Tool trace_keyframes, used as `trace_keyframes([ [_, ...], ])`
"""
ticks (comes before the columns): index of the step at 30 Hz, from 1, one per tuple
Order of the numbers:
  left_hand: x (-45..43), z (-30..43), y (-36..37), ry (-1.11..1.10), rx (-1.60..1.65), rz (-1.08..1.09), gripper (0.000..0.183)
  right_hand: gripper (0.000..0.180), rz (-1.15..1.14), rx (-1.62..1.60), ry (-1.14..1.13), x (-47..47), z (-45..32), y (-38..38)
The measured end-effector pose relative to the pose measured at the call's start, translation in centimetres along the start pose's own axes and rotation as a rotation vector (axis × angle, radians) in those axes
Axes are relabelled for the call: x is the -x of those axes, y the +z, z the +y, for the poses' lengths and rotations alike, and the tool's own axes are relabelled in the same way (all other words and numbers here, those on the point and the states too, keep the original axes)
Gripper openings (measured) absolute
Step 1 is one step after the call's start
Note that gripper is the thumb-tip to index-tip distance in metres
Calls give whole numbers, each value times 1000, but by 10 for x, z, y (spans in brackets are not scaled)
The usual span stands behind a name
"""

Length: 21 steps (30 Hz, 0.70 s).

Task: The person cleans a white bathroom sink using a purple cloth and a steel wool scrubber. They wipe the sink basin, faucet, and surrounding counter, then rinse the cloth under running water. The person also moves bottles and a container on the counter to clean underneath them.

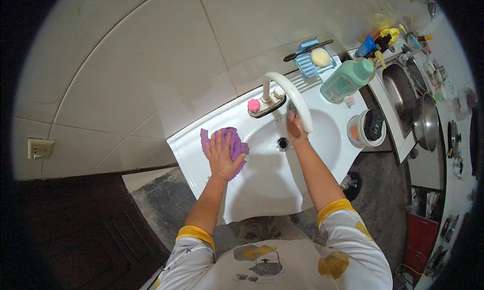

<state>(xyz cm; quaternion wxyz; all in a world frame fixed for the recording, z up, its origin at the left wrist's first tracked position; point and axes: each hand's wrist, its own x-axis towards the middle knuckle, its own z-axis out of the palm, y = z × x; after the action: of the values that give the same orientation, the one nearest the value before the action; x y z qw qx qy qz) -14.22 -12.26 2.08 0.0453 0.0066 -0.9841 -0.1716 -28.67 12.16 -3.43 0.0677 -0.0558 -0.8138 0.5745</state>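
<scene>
My left hand [220, 156] lies flat with its fingers spread on a crumpled purple cloth [236, 139], which rests on the left ledge of the white ceramic washbasin [264, 180]. Inside the bowl, my right hand [295, 125] is under the curved white faucet spout [298, 95], right of the drain hole [282, 144]. The spout partly covers that hand, and whether its fingers hold anything is not clear. A pink tap knob [253, 105] sits on the faucet base, with a white knob [280, 91] to its right.
A blue soap dish [308, 65] with a cream soap bar [320, 57] and a dark brush [308, 50] is at the back. Along the basin's right side stand a green bottle [342, 82] and a white tub [355, 129]. A steel kitchen sink [397, 89] and a metal wok [426, 122] lie farther right.
</scene>
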Motion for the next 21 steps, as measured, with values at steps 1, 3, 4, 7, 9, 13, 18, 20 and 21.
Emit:
trace_keyframes([
  [1,0,-1,1,1,0,9,88,33,27,-122,49,-6,-10,0],
  [3,-2,0,7,16,16,16,87,33,14,649,-22,-9,-35,26],
  [4,3,-1,5,-11,-2,13,86,32,34,645,42,0,-43,47],
  [7,3,3,1,-31,1,-2,86,31,-132,623,119,35,-67,42],
  [9,2,1,-3,-32,4,-23,86,28,-194,634,-98,48,-57,15],
  [13,0,2,0,-9,5,-3,87,32,127,-224,-79,4,14,2],
  [18,-2,5,6,5,-46,26,87,28,168,629,122,-6,-40,58],
  [20,3,-2,6,-17,-8,-3,85,29,-21,650,-56,50,-55,70],
  [21,3,-3,4,-32,10,-8,85,33,-207,620,-100,65,-74,57],
])
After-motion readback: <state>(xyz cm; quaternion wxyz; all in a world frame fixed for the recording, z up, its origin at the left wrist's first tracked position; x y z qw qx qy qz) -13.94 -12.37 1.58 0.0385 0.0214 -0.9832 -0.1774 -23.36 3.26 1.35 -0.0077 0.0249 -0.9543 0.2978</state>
